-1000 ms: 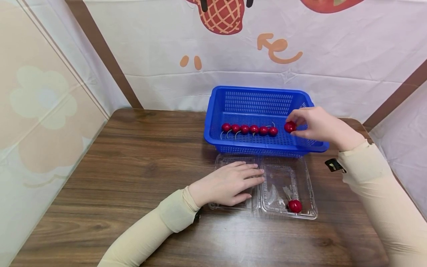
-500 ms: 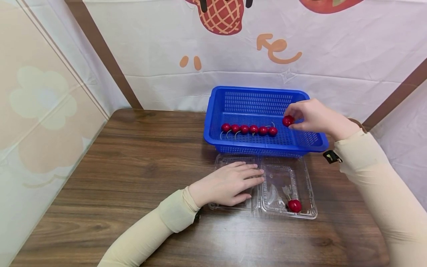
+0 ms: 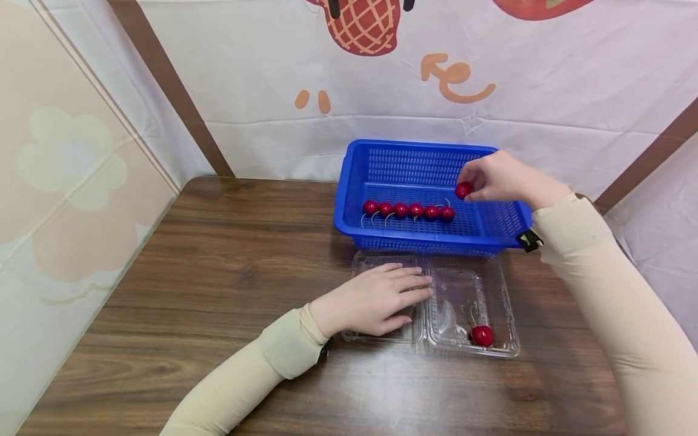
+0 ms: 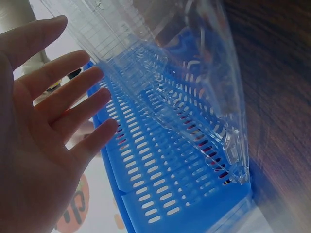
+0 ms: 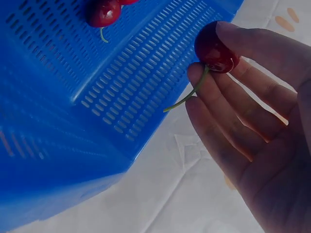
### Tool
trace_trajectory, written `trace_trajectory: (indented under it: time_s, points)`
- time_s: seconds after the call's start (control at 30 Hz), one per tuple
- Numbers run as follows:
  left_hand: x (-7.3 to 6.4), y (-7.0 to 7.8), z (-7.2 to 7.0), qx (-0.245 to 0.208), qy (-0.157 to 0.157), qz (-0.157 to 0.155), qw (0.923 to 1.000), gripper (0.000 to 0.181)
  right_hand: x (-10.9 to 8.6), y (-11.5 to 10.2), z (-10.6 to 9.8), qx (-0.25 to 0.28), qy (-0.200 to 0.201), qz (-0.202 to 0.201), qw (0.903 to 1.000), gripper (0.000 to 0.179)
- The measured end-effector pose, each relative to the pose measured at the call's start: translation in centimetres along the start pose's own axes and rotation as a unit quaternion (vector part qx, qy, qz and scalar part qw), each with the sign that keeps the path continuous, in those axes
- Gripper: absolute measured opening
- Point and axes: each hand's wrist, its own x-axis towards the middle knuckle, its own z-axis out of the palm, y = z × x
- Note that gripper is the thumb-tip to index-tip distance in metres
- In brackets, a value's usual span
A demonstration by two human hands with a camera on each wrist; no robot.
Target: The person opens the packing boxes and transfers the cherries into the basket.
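In the head view my right hand pinches a red cherry above the right part of the blue plastic basket. The right wrist view shows that cherry between thumb and fingers, its curved green stem hanging down. Several more cherries lie in a row on the basket floor. Nearer to me, my left hand lies over the left half of an opened clear plastic clamshell box, fingers spread and fairly straight. One cherry sits in the front right corner of the box's right half.
The basket and box stand close together on a dark wooden table, the basket behind the box. A white printed cloth hangs right behind the table's back edge.
My right hand has moved back, slightly left and upward in the view, carrying the pinched cherry. The left hand, box, basket and row of cherries stay put.
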Motion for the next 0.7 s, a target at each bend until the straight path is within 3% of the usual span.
trace_trajectory:
  time_s: [0.7]
  points:
    - [-0.1, 0.0, -0.2, 0.002, -0.013, -0.01, 0.9999, 0.057, 2.9, 0.5, 0.0, -0.016, -0.074, 0.045, 0.9961, 0.021]
